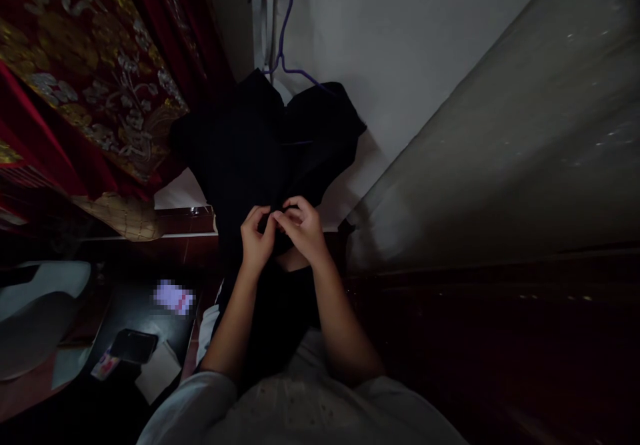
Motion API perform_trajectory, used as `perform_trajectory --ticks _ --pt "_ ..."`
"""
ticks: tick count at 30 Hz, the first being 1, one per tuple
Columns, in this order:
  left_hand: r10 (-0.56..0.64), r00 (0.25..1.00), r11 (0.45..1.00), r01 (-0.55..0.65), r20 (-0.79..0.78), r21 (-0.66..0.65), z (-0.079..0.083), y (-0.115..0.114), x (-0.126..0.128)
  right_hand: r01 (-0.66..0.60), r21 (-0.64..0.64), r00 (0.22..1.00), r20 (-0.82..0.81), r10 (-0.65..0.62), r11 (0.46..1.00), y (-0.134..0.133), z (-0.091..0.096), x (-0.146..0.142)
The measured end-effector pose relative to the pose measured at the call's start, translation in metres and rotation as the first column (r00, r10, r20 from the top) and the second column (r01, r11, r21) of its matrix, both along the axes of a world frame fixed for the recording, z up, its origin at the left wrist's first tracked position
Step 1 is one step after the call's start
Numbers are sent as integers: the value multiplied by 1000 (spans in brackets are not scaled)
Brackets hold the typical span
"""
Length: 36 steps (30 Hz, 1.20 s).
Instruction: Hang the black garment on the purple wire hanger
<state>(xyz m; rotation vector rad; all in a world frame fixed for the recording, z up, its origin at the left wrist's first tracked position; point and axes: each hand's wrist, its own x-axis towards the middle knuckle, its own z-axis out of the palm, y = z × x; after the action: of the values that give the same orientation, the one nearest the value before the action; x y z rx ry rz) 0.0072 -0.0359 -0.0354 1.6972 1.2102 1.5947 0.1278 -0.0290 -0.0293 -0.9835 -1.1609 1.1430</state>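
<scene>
A black garment (260,145) hangs on a purple hanger (285,45) against a white wall. My left hand (257,238) and my right hand (303,226) meet at the garment's front, a little below its middle. Both hands have their fingers curled and pinched on the dark cloth, fingertips touching each other. What lies between the fingertips is too small and dark to make out. The lower part of the garment drops between my forearms.
A red and gold embroidered cloth (85,65) hangs at the upper left. A dark table (135,311) at the lower left carries a black phone (133,346) and papers. A grey panel (510,145) slants along the right. A pale object (35,305) sits at the far left.
</scene>
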Motion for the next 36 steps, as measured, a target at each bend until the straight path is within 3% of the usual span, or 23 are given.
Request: perform_trajectory --ticks 5,9,16,21,24,28,31,33,36 --pt "87 996 996 -86 13 -36 -4 1 1 96 52 994 41 -98 994 1 -3 -1" --pt "155 987 983 -150 46 -101 -10 2 4 36 17 997 68 -37 999 0 -3 -1" --pt "80 996 990 -74 47 -120 -7 2 0 -15 56 996 87 10 998 7 -5 5" --pt "90 996 992 -89 8 -93 -10 4 0 -147 -91 988 32 150 985 7 -5 4" --pt "81 996 991 -84 -33 -103 -16 9 1 -110 -99 994 -25 108 989 29 24 3" --pt "67 992 991 -78 -104 -106 -24 18 7 89 74 994 -76 -83 993 87 107 8" --pt "48 989 992 -64 -139 -111 -22 22 13 73 151 996 -69 -64 986 113 157 12" --pt "-23 983 994 4 -181 -108 -8 26 14 9 206 1000 -31 -2 979 110 170 11" --pt "-138 973 990 138 -187 -13 37 38 6 -45 262 999 -3 47 964 92 170 9"
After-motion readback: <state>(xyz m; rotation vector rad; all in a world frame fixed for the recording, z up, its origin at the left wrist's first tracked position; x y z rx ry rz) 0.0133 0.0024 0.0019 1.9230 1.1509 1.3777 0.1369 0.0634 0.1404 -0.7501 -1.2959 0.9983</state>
